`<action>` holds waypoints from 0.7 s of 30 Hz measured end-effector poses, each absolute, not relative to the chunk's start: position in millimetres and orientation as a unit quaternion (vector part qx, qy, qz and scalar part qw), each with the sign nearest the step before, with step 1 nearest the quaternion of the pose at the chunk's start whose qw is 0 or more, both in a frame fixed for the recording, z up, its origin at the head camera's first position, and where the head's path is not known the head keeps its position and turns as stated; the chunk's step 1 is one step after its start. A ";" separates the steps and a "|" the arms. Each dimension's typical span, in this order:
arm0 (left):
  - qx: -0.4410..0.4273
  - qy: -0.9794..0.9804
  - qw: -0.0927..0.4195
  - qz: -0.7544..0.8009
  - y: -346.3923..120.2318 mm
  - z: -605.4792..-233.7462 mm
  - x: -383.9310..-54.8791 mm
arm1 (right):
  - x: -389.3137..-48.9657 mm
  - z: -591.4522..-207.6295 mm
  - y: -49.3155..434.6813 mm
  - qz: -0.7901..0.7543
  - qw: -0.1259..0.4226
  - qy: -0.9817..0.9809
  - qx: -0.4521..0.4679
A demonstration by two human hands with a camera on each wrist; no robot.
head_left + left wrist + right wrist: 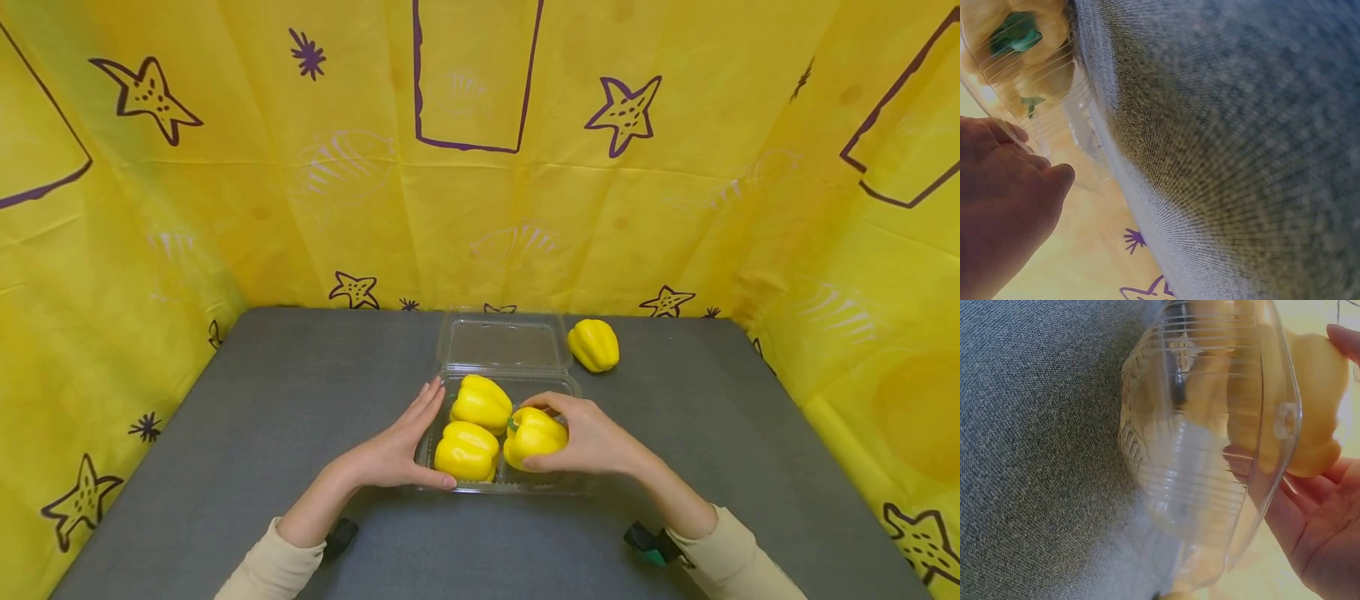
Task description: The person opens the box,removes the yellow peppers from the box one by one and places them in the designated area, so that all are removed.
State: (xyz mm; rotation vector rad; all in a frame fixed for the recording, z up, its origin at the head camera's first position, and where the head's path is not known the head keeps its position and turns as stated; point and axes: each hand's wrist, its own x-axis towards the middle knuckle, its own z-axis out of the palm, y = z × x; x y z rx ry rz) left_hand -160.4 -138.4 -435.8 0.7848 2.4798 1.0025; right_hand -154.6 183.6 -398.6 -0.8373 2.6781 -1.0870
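From the head, I see the left hand [401, 446] spread, touching the clear container [517, 489] at nine o'clock, forearm angled inward; the right hand [592, 435] pinches a yellow pepper [537, 440] inside, two more peppers [467, 452] towards ten o'clock of it. From the left wrist, fingers meet the container. From the right, the pinched pepper rises past the rim.

A clear plastic container [525, 489] sits with its hinged lid [504, 343] folded back, the left hand [393, 446] touching its left side. Two glossy yellow peppers, a rear one [482, 403] and a front one [467, 452], lie together in its left half. The right hand [592, 435] grips a third pepper [536, 438], its green stem facing left, over the right half; a fourth pepper [594, 346] lies beside the lid.
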 end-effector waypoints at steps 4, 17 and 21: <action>0.279 0.874 0.175 0.357 -138.0 -435.3 -160.3 | -155.0 -397.1 187.7 -0.365 0.050 0.889 -0.273; 0.276 0.875 0.176 0.356 -138.3 -434.5 -159.5 | -160.0 -393.9 206.5 -0.404 -0.016 0.895 -0.189; 0.278 0.874 0.175 0.357 -138.1 -434.6 -159.6 | -162.6 -395.5 212.1 -0.415 -0.021 0.898 -0.145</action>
